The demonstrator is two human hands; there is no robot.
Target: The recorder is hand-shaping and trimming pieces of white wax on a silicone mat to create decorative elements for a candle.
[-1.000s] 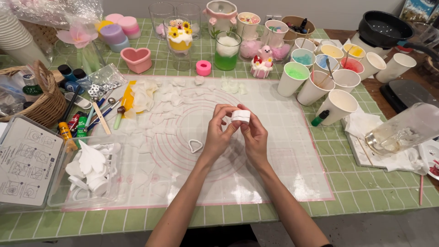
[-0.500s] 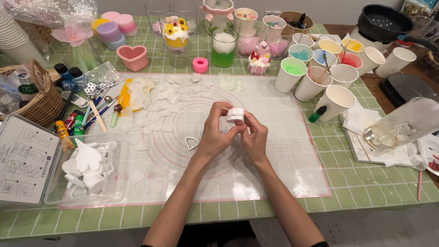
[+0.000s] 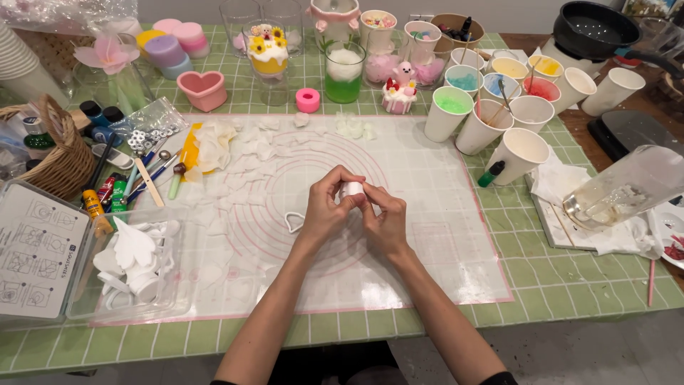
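From the head camera, both hands meet over the middle of a translucent mat (image 3: 427, 271) with pink rings, spread on a green-checked counter (image 3: 570, 285). The left hand (image 3: 326, 210) and the right hand (image 3: 385, 222) together pinch a small white lump (image 3: 351, 190); the fingers (image 3: 335, 178) of both curl closed around it, holding it just above the mat. A small heart-shaped cutter (image 3: 293, 222) lies on the mat just left of the left hand. White petal-like pieces (image 3: 235, 153) are scattered over the mat's far left part. At the near left a clear tray (image 3: 135, 260) holds white cut shapes, beside a lidded box (image 3: 35, 249) and a wicker basket (image 3: 53, 153). Far right of the hands stand paper cups (image 3: 516, 153), several with coloured fills. A pink heart mould (image 3: 201, 89) and a pink ring (image 3: 308, 100) sit at the far edge of the mat. A clear jug (image 3: 627, 189) lies tilted at the right
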